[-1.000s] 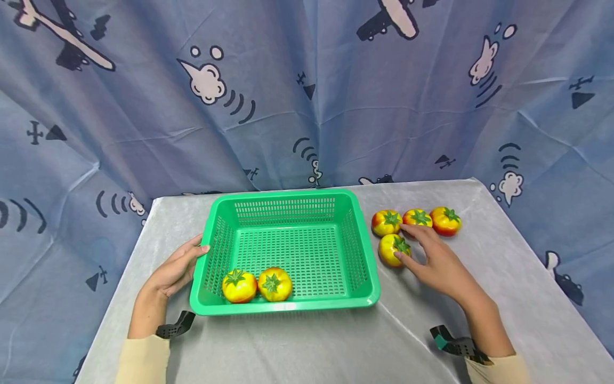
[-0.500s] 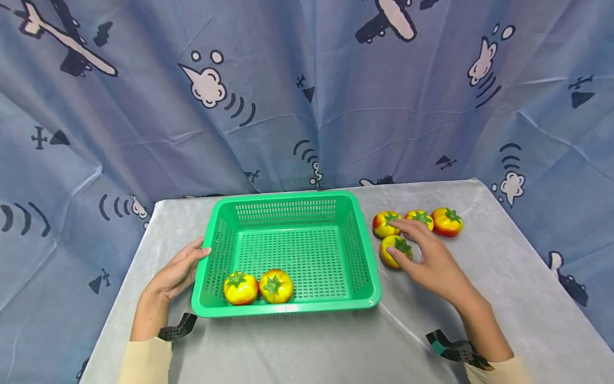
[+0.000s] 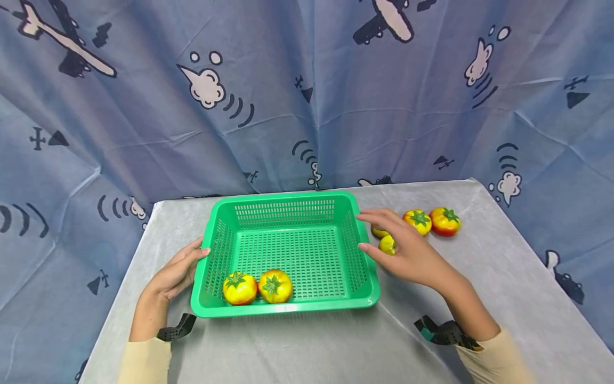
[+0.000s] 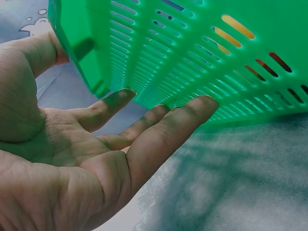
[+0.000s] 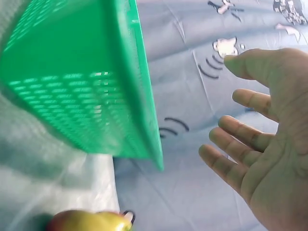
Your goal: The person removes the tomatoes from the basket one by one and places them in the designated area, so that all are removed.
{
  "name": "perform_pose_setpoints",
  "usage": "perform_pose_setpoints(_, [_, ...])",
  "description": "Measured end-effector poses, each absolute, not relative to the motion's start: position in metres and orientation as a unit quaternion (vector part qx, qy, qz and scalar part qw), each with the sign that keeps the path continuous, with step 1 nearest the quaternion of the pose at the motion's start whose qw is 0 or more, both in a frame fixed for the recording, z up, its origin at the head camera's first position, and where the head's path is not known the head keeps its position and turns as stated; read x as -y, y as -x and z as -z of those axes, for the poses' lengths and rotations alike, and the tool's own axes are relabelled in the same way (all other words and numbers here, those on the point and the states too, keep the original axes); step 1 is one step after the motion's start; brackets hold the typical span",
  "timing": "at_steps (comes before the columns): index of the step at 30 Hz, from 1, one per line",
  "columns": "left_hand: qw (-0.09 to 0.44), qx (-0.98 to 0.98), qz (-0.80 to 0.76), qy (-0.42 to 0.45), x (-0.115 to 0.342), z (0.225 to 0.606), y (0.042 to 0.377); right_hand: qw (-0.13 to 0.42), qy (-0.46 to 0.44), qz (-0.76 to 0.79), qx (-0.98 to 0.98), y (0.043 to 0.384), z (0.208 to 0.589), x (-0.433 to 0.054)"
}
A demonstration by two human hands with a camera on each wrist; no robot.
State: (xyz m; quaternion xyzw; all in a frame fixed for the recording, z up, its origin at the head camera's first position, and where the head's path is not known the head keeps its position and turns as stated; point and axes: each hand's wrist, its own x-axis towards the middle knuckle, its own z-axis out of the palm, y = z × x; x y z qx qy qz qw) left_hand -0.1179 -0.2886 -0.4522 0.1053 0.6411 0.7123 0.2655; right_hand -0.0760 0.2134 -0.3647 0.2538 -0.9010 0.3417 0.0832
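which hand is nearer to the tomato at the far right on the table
Right. The right hand is beside the basket, to the left of that tomato and closer to the person; the left hand is across the basket, at its left rim.

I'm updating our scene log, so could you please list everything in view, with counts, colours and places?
Basket: one, green, on the table.
Fruits in basket: two, yellow-red, green-topped, near side.
Loose fruits: four, yellow and red, right of the basket; two partly hidden.
Table: one, pale grey, under the basket.
Curtain: one, patterned blue, behind the table.
Wrist devices: two, mostly black, one per wrist.
Sleeves: two, cream, on the forearms.
Left hand: one, bare, thumb on basket's left rim.
Right hand: one, bare, by basket's right rim, holding nothing.
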Motion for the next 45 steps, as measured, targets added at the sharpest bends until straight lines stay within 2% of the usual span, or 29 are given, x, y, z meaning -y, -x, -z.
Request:
perform_pose_setpoints(12, [0.27, -0.64, -0.711, -0.109, 0.292, 0.453, 0.117, -0.014, -0.308, -0.324, 0.894, 0.095, 0.336, -0.171])
perform_pose_setpoints(18, [0.263, -0.644, -0.711, -0.101, 0.295, 0.452, 0.115, -0.034, -0.341, -0.303, 0.889, 0.106, 0.325, -0.15])
perform_pose_setpoints(31, [0.265, -0.634, -0.718, -0.106, 0.297, 0.452, 0.114, -0.083, -0.405, -0.255, 0.874, 0.124, 0.326, -0.118])
perform_pose_setpoints(40, [0.266, -0.633, -0.718, -0.112, 0.294, 0.451, 0.117, -0.146, -0.431, -0.227, 0.861, 0.127, 0.335, -0.098])
perform_pose_setpoints(45, [0.269, -0.631, -0.718, -0.116, 0.292, 0.452, 0.119, -0.152, -0.448, -0.213, 0.855, 0.129, 0.341, -0.086])
